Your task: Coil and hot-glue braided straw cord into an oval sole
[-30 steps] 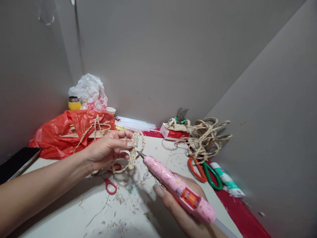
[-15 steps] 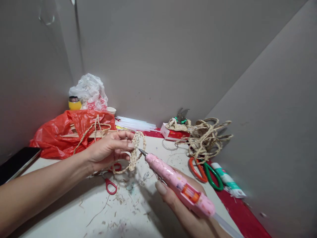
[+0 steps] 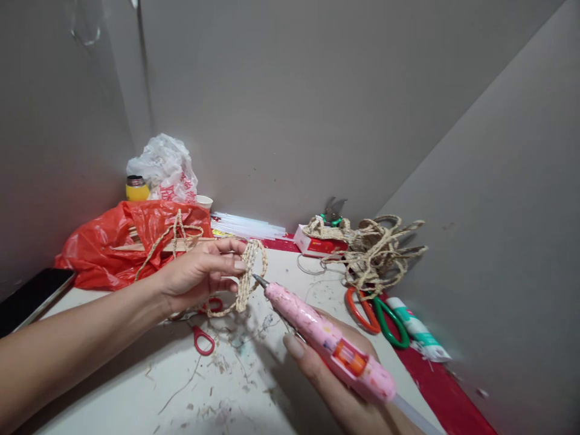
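My left hand point(image 3: 197, 273) pinches a small loop of braided jute cord point(image 3: 248, 273) and holds it above the white tabletop point(image 3: 136, 386). A tail of the cord runs back over the red bag. In my right hand point(image 3: 338, 386) is a pink glue gun point(image 3: 326, 335), fingers wrapped round its body. The metal nozzle points up and left and sits right against the lower side of the loop. A clear glue stick sticks out of the gun's back end.
Small red-handled scissors point(image 3: 203, 339) lie under my left hand among fibre scraps. A red plastic bag point(image 3: 118, 241), white bag point(image 3: 163, 169) and yellow jar point(image 3: 136, 188) stand at the back left. A dark phone point(image 3: 29, 296) lies left. Tangled jute cord point(image 3: 371, 251), orange-and-green scissors point(image 3: 374, 311) and a glue tube point(image 3: 414, 329) lie right.
The glue gun has shifted slightly up and to the right, its nozzle staying close to the jute loop. My left hand and the loop have hardly moved.
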